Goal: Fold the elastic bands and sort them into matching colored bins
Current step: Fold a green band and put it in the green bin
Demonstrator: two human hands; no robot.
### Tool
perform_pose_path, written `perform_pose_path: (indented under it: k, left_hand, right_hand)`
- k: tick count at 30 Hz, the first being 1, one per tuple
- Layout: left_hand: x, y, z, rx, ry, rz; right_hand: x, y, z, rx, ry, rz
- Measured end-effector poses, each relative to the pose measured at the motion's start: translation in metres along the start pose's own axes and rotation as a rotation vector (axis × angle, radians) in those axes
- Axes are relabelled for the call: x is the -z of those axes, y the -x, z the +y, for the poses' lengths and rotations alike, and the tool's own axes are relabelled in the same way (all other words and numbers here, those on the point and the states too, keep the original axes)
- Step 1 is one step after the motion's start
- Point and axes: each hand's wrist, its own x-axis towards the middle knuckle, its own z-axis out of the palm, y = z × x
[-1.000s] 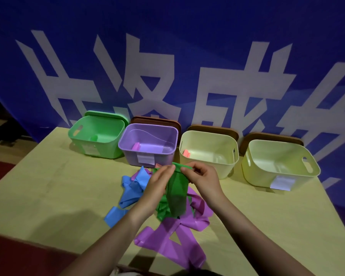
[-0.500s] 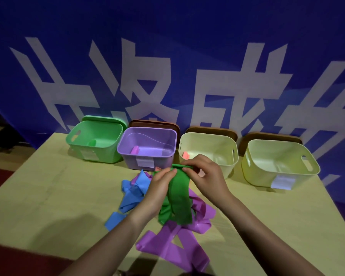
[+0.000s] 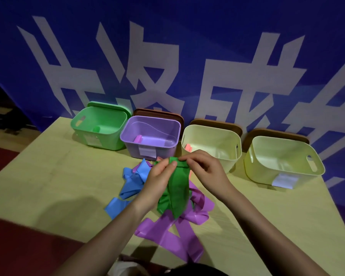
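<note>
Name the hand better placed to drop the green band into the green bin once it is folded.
Left, probably. The green bin sits far left; left hand and right hand both pinch the green band, but the right would have to cross over.

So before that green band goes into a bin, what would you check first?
1. Both hands hold the green band: ok; left hand and right hand pinch its top edge.
2. Band folded: not ok, it hangs long.
3. Green bin open: ok.
4. Path to it free: ok, nothing stands in the way.
5. Band free of the purple band below: cannot tell.
</note>
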Motion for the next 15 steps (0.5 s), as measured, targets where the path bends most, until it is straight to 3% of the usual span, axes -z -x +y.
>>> perform_pose_path:
  k: [3, 5, 10, 15]
  left_hand:
    - [0.004, -0.003, 0.002, -0.056, -0.095, 0.034]
    - [0.007, -0.005, 0.004, -0.086, -0.167, 0.049]
    - [0.021, -0.013, 0.009, -0.199, -0.364, 0.074]
    - [0.052, -0.025, 0.016, -0.215, -0.276, 0.085]
  right_hand:
    - [-0.014, -0.004, 0.003, -0.177, -0.132, 0.026]
    - [-0.022, -0.008, 0.006, -0.218, -0.091, 0.001]
    - [-0.038, -0.019, 0.007, -0.186, -0.024, 0.072]
    - [-0.066, -0.039, -0.003, -0.115, 0.038, 0.108]
